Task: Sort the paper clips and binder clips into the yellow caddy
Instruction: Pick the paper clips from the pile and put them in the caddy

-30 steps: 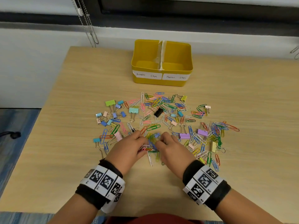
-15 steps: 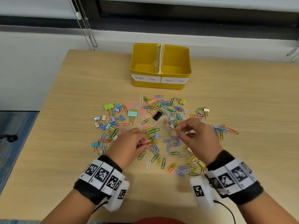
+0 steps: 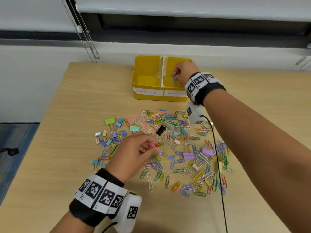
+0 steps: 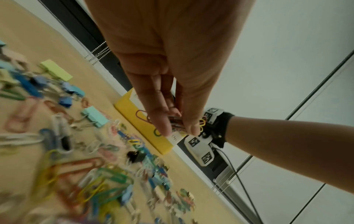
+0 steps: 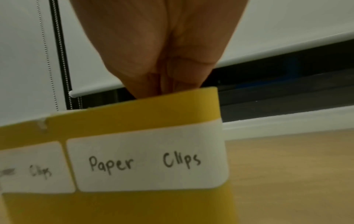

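Table (image 3: 67,165) is carrying everything, with the caddy (image 3: 148,96) sitting at its far edge, labels facing the person so each half reads plainly. Clips (image 3: 185,157) are lying scattered between caddy and person, mixed together. Right hand (image 3: 183,73) is reaching over the half marked for paper clips, fingers pinching something blurred, probably paper clips about to drop. Left hand (image 3: 134,153) is hovering over the pile, pinching a small bunch (image 4: 177,122) of paper clips, likely gathering several to save trips.
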Available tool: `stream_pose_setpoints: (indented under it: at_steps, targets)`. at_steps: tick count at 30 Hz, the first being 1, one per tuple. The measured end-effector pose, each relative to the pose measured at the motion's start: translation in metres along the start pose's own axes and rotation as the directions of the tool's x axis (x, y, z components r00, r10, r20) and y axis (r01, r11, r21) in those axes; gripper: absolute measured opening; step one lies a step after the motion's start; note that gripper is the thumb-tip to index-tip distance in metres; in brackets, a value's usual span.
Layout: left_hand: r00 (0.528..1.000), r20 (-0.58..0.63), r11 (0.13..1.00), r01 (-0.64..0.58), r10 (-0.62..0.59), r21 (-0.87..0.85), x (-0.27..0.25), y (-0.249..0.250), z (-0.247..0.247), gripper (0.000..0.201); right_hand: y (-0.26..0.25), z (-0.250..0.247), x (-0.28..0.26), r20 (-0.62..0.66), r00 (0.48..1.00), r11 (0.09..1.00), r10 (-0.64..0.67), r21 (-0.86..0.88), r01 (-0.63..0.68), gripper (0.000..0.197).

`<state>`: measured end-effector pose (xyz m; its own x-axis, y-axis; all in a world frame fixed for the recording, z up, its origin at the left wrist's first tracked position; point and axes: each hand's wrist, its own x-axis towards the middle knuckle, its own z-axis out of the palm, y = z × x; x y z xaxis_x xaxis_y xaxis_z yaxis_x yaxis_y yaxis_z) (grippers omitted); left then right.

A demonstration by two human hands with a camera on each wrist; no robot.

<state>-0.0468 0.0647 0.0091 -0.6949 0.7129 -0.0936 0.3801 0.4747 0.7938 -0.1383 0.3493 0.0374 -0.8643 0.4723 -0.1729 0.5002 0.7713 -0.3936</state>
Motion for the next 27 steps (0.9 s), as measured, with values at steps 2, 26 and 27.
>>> stream_pose_setpoints:
  at_steps: [2, 26, 27]
  targets:
    - [1.0, -0.014, 1.0, -0.012, 0.011, -0.024, 0.011, 0.017, -0.007, 0.014, 0.003, 0.0, -0.002, 0.002, 1.0, 1.0, 0.004, 0.028, -0.004, 0.027]
    - [0.994, -0.074, 0.878, -0.039, 0.085, 0.478, 0.188, 0.094, -0.009, 0.034, 0.099, 0.043, -0.192, -0.078, 0.97, 0.94, -0.232, 0.239, 0.244, 0.018]
    - [0.989, -0.061, 0.879, -0.088, 0.131, 0.469, 0.167, 0.093, -0.005, 0.026, 0.102, 0.044, -0.2, 0.005, 0.954, 0.942, -0.3, 0.161, 0.295, 0.019]
